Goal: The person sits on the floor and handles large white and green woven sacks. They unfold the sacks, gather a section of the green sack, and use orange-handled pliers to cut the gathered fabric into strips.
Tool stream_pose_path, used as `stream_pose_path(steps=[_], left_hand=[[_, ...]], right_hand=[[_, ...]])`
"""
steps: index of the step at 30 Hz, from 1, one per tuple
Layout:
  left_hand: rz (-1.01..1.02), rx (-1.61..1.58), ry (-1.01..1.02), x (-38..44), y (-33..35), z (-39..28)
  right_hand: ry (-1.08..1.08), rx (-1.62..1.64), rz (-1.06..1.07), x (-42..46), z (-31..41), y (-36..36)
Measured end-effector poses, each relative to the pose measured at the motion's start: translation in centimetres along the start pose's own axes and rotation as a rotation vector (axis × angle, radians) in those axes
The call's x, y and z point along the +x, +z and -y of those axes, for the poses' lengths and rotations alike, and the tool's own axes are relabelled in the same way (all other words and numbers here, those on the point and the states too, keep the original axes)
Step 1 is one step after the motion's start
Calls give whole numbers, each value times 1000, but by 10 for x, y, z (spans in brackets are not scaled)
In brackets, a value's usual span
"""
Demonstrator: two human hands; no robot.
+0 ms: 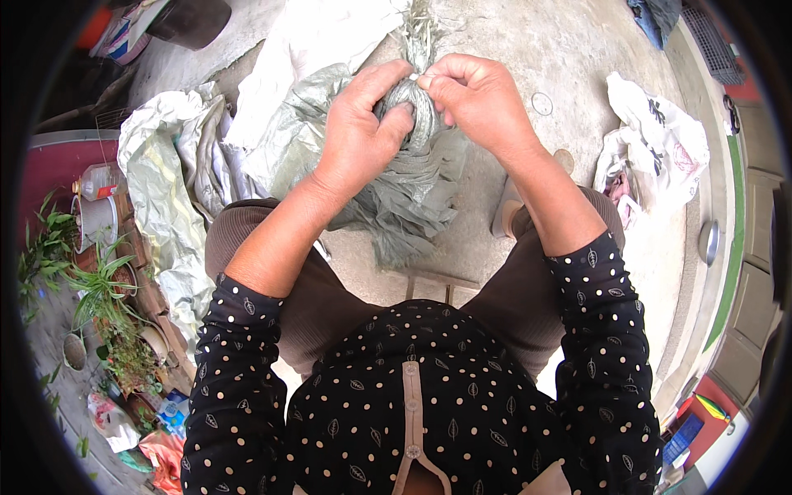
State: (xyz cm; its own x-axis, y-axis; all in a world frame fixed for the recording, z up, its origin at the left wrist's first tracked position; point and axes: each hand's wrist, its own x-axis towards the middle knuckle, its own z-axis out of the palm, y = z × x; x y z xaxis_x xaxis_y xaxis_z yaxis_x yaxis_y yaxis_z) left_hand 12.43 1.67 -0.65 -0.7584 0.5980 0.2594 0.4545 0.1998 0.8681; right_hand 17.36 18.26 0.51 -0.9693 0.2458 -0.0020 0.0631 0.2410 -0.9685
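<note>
A grey-green woven plastic sack [408,185] lies bunched before me, its gathered neck upright between my hands and its frayed end pointing away. My left hand [368,124] grips the gathered neck from the left, thumb and fingers around the folds. At the right side of the neck, my right hand [473,93] pinches something small and pale, perhaps a tie or strand, between thumb and forefinger. The fingertips of both hands nearly meet there. A white woven sack [291,55] lies spread behind the grey-green one.
Crumpled woven sacks [161,161] lie at the left, beside potted plants [108,278] and a clear plastic bottle [99,181]. On the right are a white plastic bag [656,148] with printing and a round metal lid or dish [709,242]. A dark bucket [189,21] stands at the upper left.
</note>
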Motion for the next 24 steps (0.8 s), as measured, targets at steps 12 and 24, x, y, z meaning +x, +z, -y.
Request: stream_pose_path(steps=[12,24], left_hand=[[-37,175,148,6,-4,-5],[-90,217,246,9,-3,0]], right_hand=[[153,70,115,-1,7,-14],[111,100,77,-1,7,-11]])
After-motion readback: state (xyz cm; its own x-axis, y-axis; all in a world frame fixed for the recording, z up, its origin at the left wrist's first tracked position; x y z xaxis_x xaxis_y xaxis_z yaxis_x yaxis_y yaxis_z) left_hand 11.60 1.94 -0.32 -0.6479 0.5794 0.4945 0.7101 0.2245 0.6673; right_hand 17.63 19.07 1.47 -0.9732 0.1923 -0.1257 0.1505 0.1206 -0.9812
